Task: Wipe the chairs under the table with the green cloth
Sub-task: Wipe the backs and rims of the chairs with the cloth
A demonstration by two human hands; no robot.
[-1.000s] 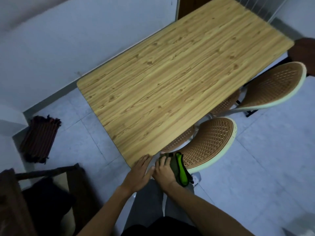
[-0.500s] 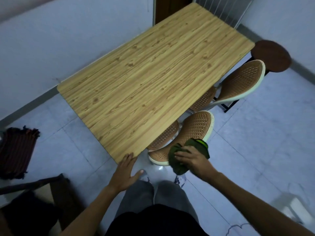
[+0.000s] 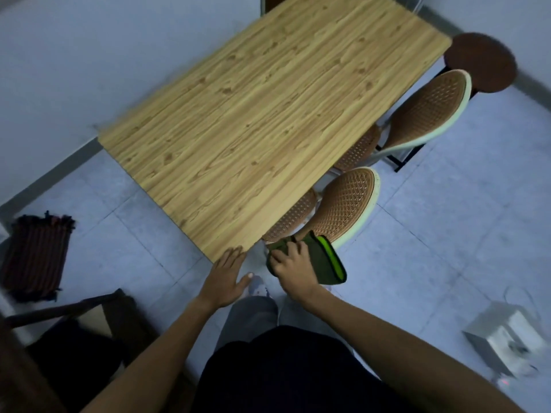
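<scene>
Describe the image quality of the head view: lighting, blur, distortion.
Head view: dim, bluish light with dark corners; wide-angle bend curves the wall line and table edges; slight motion blur softens the left edge near the striped mat; the right hand on the green cloth and the left hand at the table corner stay fairly sharp; no glare.

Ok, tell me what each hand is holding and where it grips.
The right hand grips the green cloth at its bunched near-left end, against the nearest chair. The left hand holds nothing; it lies open at the table corner.
</scene>
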